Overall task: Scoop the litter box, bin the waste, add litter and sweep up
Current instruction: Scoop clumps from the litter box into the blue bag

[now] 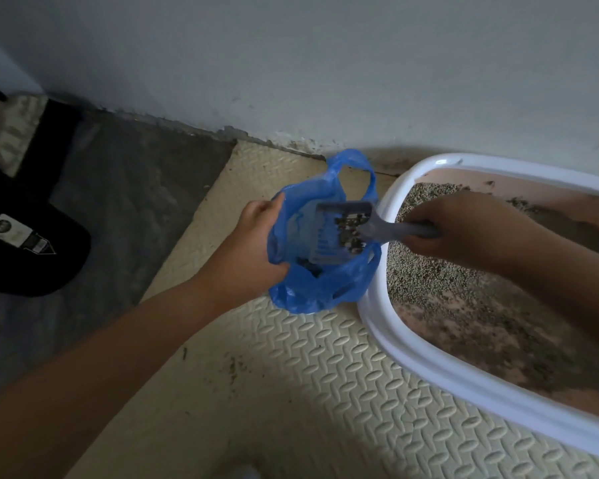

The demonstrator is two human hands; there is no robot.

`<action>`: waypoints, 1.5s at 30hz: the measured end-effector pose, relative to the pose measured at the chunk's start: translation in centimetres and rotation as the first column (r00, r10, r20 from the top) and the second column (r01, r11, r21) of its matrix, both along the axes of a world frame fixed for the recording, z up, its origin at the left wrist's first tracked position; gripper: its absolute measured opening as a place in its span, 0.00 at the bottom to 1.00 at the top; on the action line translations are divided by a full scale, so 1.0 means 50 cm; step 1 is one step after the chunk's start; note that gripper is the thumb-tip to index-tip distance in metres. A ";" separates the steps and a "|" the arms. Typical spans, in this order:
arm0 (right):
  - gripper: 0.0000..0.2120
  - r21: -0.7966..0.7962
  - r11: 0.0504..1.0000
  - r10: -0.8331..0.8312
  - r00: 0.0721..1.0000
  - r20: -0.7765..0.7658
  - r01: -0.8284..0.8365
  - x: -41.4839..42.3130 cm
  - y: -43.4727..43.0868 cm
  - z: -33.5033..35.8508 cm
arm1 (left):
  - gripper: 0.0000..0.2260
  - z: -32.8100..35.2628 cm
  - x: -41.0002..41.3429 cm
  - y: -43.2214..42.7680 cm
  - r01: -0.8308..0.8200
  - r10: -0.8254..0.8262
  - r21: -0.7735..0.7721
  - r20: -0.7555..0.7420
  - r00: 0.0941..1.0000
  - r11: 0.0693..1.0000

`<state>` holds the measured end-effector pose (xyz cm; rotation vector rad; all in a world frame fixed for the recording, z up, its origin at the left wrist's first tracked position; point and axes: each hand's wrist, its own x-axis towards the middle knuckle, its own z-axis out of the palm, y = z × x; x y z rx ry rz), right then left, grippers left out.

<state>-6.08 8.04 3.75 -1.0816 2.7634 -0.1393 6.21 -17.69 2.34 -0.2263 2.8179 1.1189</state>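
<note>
L hand (pixel 256 243): centre-left of frame; fingers curled round left rim of blue bag (pixel 325 295), gripping it, mouth held open upward. R hand (pixel 464 229): centre-right; closed in a fist round handle of grey scoop (pixel 367 229). Scoop head sits over bag mouth, slotted face tilted; dark clumps (pixel 350 233) rest on face near the neck. Bag stands on cream embossed mat (pixel 325 392), just beside left end of litter box (pixel 384 326). Box: right of frame, white rim, pinkish interior; litter (pixel 426 278) heaped at left end, thin toward lower right. Loose grains on mat, lower centre. Black item w/ label (pixel 25 264) on grey floor (pixel 118 202), left edge.
</note>
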 end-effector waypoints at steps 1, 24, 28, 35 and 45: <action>0.12 -0.018 1.000 0.016 1.000 0.011 -0.016 0.005 -0.008 0.001 | 0.41 0.000 0.000 0.004 0.006 -0.006 0.004 0.002 1.000 1.000; 0.25 -0.070 0.959 0.215 0.868 -0.447 -0.273 0.092 -0.049 -0.053 | 0.41 0.003 0.009 0.030 -0.002 -0.014 -0.203 -0.078 0.997 0.979; 0.13 -0.196 0.974 0.066 0.970 -0.234 -0.113 0.085 -0.038 -0.053 | 0.41 0.001 0.007 0.029 0.007 -0.029 -0.235 -0.089 0.996 0.972; 0.09 -0.383 0.841 -0.147 0.843 0.518 0.382 0.049 0.049 -0.049 | 0.41 0.002 -0.007 0.038 0.006 -0.023 -0.225 -0.074 0.997 0.974; 0.12 -0.314 0.738 -0.273 0.691 0.669 0.597 0.038 0.285 -0.076 | 0.40 0.002 -0.051 0.089 0.012 -0.033 -0.242 -0.084 0.996 0.970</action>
